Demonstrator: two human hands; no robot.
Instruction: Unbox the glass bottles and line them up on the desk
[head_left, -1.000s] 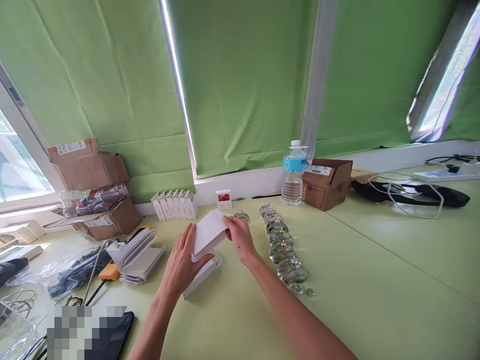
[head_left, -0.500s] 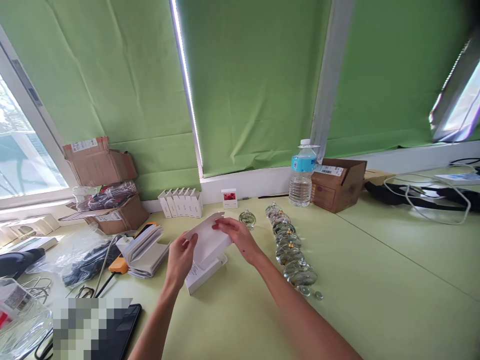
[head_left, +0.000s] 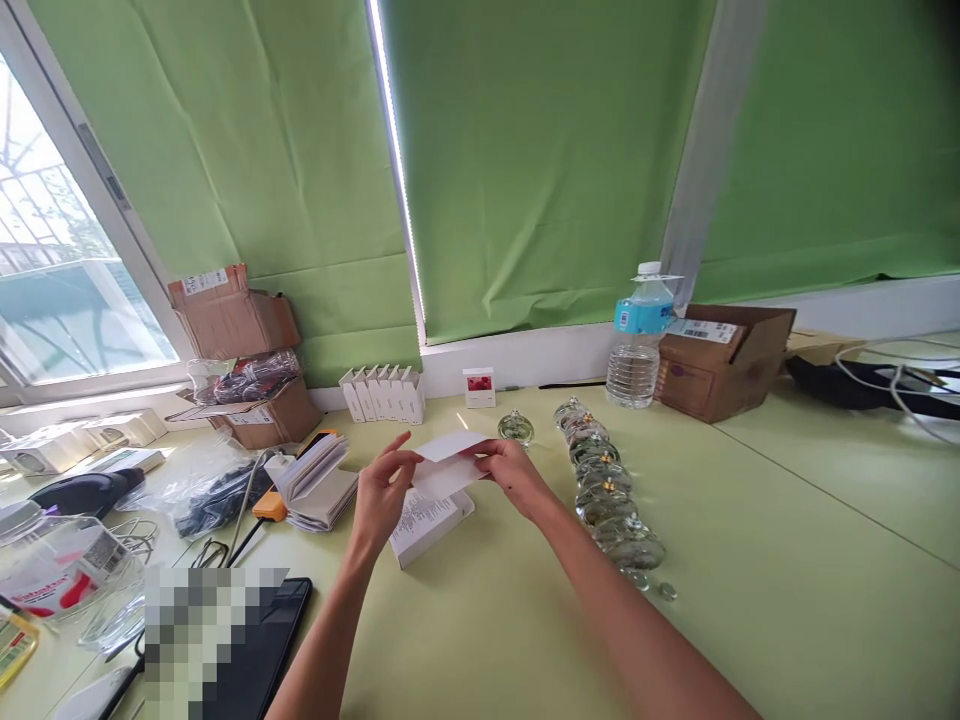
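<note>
A folded white paper [head_left: 448,462] is held up between my two hands. My left hand [head_left: 385,490] pinches its left edge, with the index finger raised. The paper's right side is between the thumb and fingers of my right hand [head_left: 514,474]. Just below it a white box [head_left: 429,528] with printed text lies tilted on the table. A round glass bottle [head_left: 515,428] stands behind my right hand. To the right, several similar glass bottles [head_left: 604,500] form a row running toward me.
Several narrow white boxes [head_left: 383,397] stand at the back, near a small picture card [head_left: 479,388]. A water bottle [head_left: 637,345] and a cardboard box [head_left: 720,365] are back right. An open notebook [head_left: 324,492], a dark tablet [head_left: 259,650] and cables lie left.
The white paper has gone from a wide open sheet to a folded shape between my hands. The view has shifted left, so the table items appear further right.
</note>
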